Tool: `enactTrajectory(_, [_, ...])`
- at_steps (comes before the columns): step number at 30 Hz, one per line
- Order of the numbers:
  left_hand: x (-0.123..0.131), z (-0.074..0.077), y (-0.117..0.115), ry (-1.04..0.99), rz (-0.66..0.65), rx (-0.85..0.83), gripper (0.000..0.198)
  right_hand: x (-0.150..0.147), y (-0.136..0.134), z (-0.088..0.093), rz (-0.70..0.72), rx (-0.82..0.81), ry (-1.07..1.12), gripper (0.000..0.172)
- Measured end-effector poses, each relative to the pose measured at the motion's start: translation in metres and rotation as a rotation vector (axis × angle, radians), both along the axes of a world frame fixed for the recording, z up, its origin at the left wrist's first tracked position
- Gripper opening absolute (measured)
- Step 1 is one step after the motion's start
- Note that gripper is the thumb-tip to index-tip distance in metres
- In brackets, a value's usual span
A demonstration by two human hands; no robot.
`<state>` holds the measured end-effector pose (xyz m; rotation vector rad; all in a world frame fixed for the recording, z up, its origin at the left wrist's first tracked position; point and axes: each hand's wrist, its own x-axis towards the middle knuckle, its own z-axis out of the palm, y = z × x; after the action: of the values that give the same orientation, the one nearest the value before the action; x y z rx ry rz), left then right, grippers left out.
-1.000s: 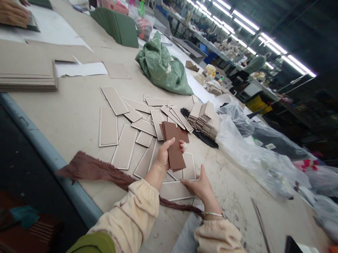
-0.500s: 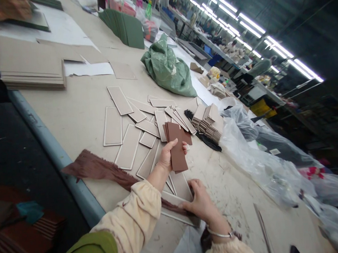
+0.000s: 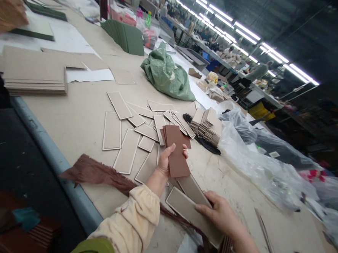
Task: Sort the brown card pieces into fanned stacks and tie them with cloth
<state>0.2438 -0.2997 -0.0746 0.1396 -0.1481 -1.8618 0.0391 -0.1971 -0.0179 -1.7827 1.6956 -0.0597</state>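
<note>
My left hand grips a few brown rectangular panels, thumb on top and fingertips curled round the far edge. Lower right, my right hand pinches a beige panel with a pale border between thumb and fingers. Another beige panel lies against it, its upper end under the brown ones. Loose bordered panels are spread on the table beyond my left hand. A frayed dark brown cloth strip runs beneath my left forearm. Stacked brown edges show beside my right wrist.
A green sack and a bundle of beige pieces stand beyond the panels. Clear plastic bags line the right side. At left are stacked boards, fanned green sheets and another person's hand.
My right hand has moved right and toward me, drawing the beige panel out from beside the cloth strip and lifting it at an angle. My left hand keeps the brown panels nearly in place.
</note>
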Motion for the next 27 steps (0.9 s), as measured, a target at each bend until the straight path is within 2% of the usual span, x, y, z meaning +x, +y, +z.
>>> enactTrajectory(3, [0.001,0.001,0.000,0.028,0.073,0.012,0.034,-0.008,0.004,0.001,-0.006,-0.047,0.024,0.019])
enactTrajectory(6, [0.001,0.000,-0.003,0.027,0.128,0.053,0.036,-0.020,0.005,0.012,-0.050,-0.103,0.060,0.026])
enactTrajectory(10, [-0.002,-0.003,-0.007,-0.006,0.158,0.112,0.035,-0.041,-0.001,0.027,-0.174,-0.321,0.166,0.039])
enactTrajectory(13, [-0.005,-0.004,-0.008,-0.037,0.145,0.152,0.033,-0.046,-0.009,0.015,-0.246,-0.458,0.326,0.044])
enactTrajectory(18, [-0.013,-0.009,-0.008,-0.239,0.041,0.191,0.034,-0.027,-0.018,-0.033,-0.200,-0.238,0.552,0.042])
enactTrajectory(20, [-0.019,-0.011,-0.007,-0.361,0.025,0.189,0.036,-0.020,-0.021,-0.043,-0.203,-0.175,0.567,0.044])
enactTrajectory(23, [-0.029,-0.013,-0.003,-0.476,-0.030,0.223,0.045,-0.013,-0.032,-0.041,-0.254,-0.100,0.535,0.038])
enactTrajectory(27, [-0.043,-0.011,0.007,-0.558,-0.083,0.188,0.054,0.011,-0.052,-0.023,-0.359,-0.209,0.493,0.038])
